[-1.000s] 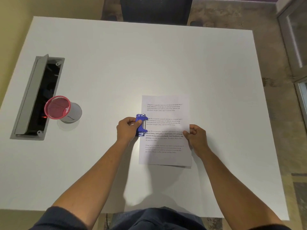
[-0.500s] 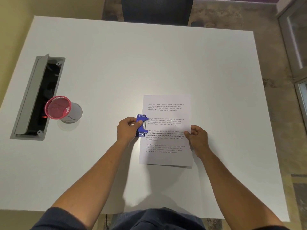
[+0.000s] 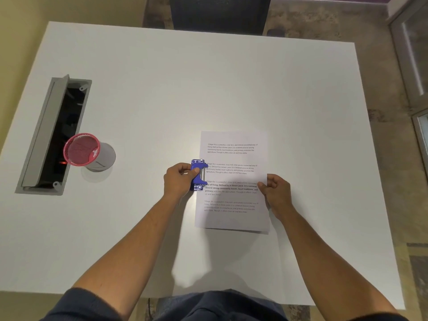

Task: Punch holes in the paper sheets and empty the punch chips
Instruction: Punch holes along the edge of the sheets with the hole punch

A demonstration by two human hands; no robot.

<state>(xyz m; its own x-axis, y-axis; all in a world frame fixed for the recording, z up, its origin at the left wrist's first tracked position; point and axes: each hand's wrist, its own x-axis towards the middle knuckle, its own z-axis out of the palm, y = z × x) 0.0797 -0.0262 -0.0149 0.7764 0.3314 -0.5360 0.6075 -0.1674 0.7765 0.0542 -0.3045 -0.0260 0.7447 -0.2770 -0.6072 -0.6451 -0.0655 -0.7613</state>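
Note:
A printed paper sheet [image 3: 234, 158] lies flat on the white table [image 3: 208, 89], text facing up. A small blue hole punch [image 3: 198, 176] sits at the sheet's left edge, with that edge tucked into its slot. My left hand [image 3: 177, 181] grips the punch from the left, thumb on its lever. My right hand [image 3: 276, 193] pinches the sheet's right edge at about mid height.
A pink mesh cup [image 3: 83, 150] stands at the left of the table, next to an open grey cable hatch [image 3: 51, 135]. A dark chair [image 3: 220, 12] is behind the far edge. The floor drops away on the right.
Almost nothing: both hands keep their hold, and the sheet and punch stay in place with only a slight camera shift.

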